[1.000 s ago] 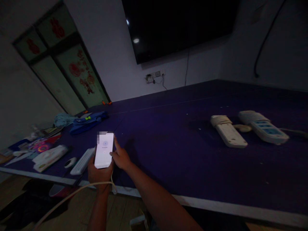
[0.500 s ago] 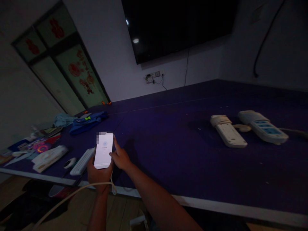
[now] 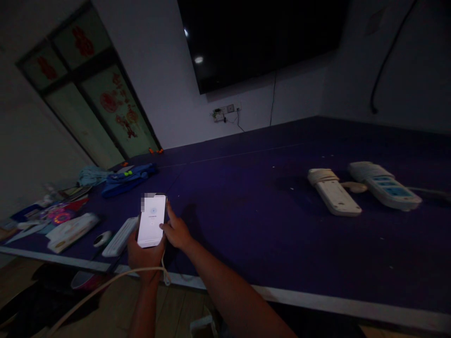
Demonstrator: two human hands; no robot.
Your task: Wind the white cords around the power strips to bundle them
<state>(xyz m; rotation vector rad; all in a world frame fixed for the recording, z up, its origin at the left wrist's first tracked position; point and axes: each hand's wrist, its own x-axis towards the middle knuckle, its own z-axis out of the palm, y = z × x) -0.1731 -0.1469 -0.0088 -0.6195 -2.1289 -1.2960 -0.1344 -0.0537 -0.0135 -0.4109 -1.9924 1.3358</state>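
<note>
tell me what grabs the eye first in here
The glowing phone stands out most, held in the left hand at the near edge of the dark blue table, with the right hand touching its right side. Next come two white power strips lying at the table's right, and the big black screen on the wall above.

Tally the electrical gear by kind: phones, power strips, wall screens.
Phone: 1, lit, held in the left hand, with the right hand touching its edge
Power strips: 3, namely right strip, far-right strip, strip beside the phone
Wall screen: 1, dark
Total: 5
The white item at far left is too blurred to class, so it is not counted.
</note>
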